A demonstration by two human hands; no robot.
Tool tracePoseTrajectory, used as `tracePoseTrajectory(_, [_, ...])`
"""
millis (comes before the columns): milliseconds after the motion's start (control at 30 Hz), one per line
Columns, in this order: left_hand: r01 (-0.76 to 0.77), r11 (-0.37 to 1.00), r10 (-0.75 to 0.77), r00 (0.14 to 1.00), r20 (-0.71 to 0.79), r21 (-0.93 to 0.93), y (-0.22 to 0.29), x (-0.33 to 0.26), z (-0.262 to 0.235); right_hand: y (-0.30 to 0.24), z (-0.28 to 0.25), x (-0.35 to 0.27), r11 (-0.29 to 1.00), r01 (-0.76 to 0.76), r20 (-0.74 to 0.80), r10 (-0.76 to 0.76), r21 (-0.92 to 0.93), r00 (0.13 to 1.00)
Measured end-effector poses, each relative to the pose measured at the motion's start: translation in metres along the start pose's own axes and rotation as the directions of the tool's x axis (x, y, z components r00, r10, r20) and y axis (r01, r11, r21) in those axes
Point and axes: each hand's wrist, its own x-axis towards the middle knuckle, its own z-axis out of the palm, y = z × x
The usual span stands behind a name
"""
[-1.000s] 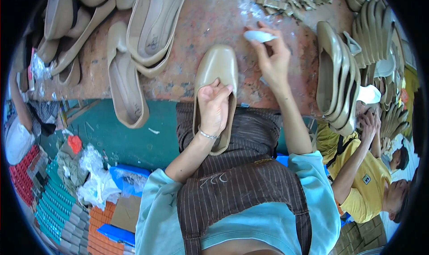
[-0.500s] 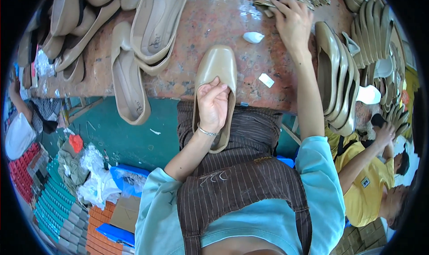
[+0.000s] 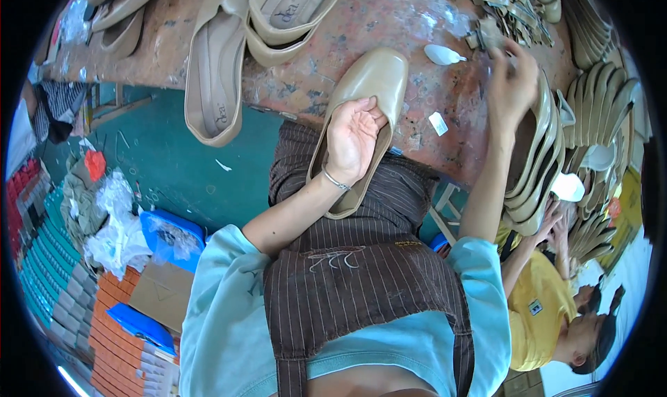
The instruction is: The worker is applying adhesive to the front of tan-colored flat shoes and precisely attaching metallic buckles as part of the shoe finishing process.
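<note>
My left hand [image 3: 354, 134] is closed on a tan square-toed shoe [image 3: 372, 77], its fingers inside the opening. The shoe's toe points away from me over the table edge, and its heel is near my apron. My right hand [image 3: 513, 87], slightly blurred, pinches a small tan bow-like strap piece [image 3: 489, 33] at its fingertips. Just beyond lies a heap of similar strap pieces [image 3: 511, 7]. Left of the right hand, a small white squeeze bottle [image 3: 443, 55] lies on its side. A white tag [image 3: 438, 124] rests nearer to me.
The worn reddish table [image 3: 292, 84] carries tan shoes [image 3: 215, 77] at left, one jutting over its edge. Rows of nested shoes [image 3: 538, 160] stand close to my right forearm. A person in yellow [image 3: 545, 306] works at the right. Blue bins [image 3: 170, 237] sit on the floor at left.
My right hand has drawn back from the strap heap with a piece at its fingertips. The shoe in my left hand has tilted to the right. The whole view has shifted.
</note>
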Motion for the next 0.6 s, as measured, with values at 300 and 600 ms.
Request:
tracePoseTrajectory(300, [0.018,1.000,-0.018,1.000,-0.007,-0.013,0.003,-0.002,0.002,-0.129,-0.014,-0.050,0.952,0.007,0.255,-0.089,0.306,0.963])
tracePoseTrajectory(600, [0.007,0.998,-0.006,1.000,-0.017,0.057,-0.002,-0.003,0.008,-0.135,-0.005,-0.057,0.944,-0.053,0.279,-0.042,0.325,0.959])
